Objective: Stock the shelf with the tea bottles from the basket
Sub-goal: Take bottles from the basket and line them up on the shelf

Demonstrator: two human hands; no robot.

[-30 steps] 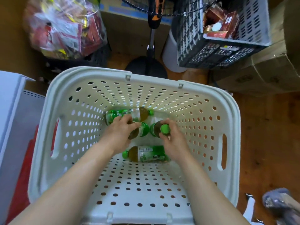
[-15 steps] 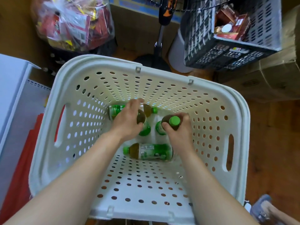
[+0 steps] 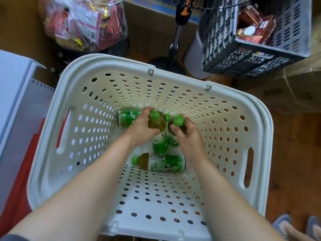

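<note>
Left hand (image 3: 140, 129): grip clamped on upright bottle (image 3: 156, 121).
Right hand (image 3: 188, 136): grip clamped on second bottle (image 3: 177, 125).
Basket (image 3: 225, 105): two bottles left lying.

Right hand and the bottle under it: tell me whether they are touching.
Touching. The head view shows the right hand closed around the neck of an upright tea bottle, its green cap poking out above the fingers.

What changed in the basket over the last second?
Both hands closed around tea bottles and tipped them upright, caps up: the left hand holds one bottle, the right hand another. The bottle by the far wall and the nearest bottle stayed lying flat in the basket.
</note>
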